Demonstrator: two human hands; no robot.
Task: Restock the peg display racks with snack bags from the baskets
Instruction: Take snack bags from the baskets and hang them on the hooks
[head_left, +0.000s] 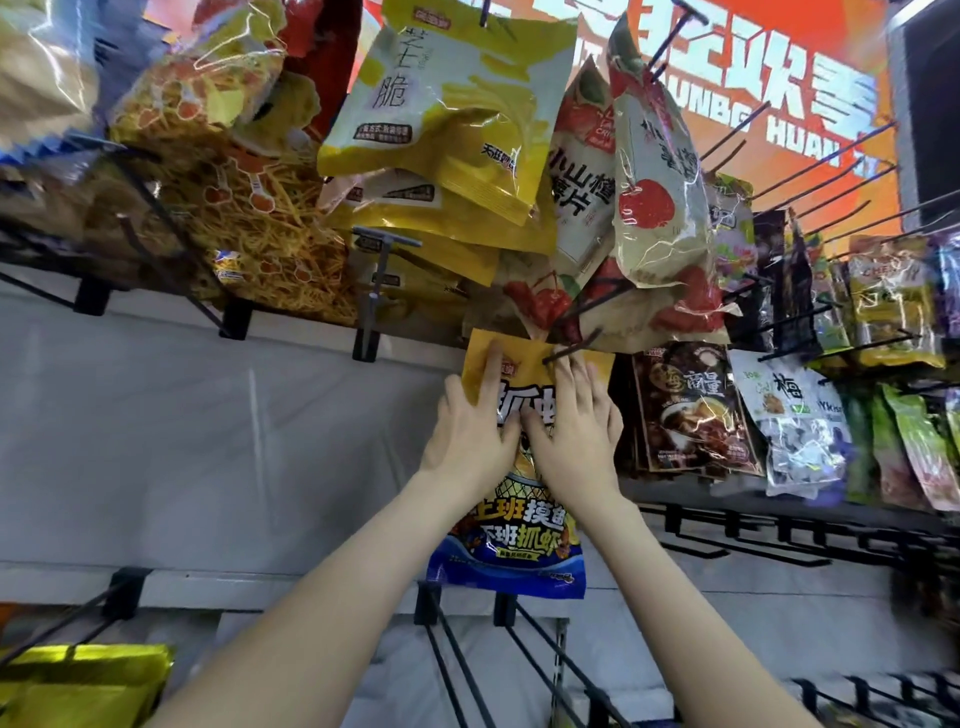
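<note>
- Near left, I see a yellow packet hanging on a low hook.
- My left hand and right hand both lie on the yellow-and-blue snack bag, with the fingers straight and flat against its front and gripping nothing.
- The bag's top edge meets a black peg mid-rack.
- Farther up hang yellow bags and hawthorn bags. Dark bags hang just to the right.

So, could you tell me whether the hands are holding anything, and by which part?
The left hand and right hand both press straight fingers on the yellow top part of a snack bag, just under the peg; no curled grip shows.
</note>
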